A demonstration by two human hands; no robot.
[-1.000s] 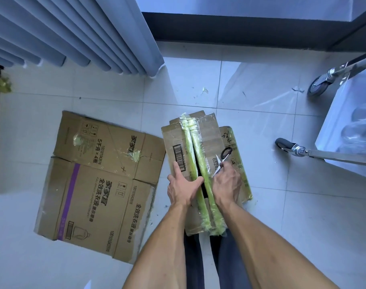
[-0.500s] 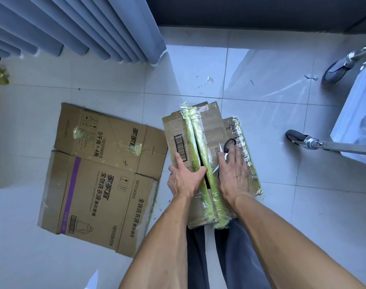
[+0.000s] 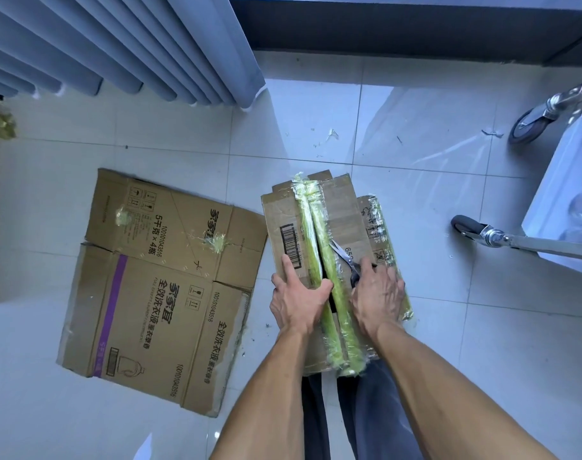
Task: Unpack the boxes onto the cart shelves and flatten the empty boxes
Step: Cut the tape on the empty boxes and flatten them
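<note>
Flattened box [image 3: 163, 287]: on the left, your first carton lies flat on the tile floor [image 3: 449, 327], printed face up, just beside the one you're working. That half of the job looks done.
Taped box [image 3: 342, 224]: dead centre at your knees, bound in yellow-green tape, flaps parted along the middle seam.
Left hand [image 3: 298, 298]: fingers spread over the left flap next to the barcode, thumb hooked into the seam, pressing and prying that flap aside.
Scissors [image 3: 344, 260]: here's the change! A second ago the blades pointed up off the right flap; now they lie low, tips nosing toward the taped seam.
Right hand [image 3: 377, 293]: it has flattened onto the right flap, fingers fanned, pinning the black scissor handles under them rather than working them.
What it means: I'd say you've switched from cutting to tearing the seam open by hand, so unpacking this box has not begun.
Cart [image 3: 555, 200]: far right, castors and a white shelf edge in view, well apart from the box.
</note>
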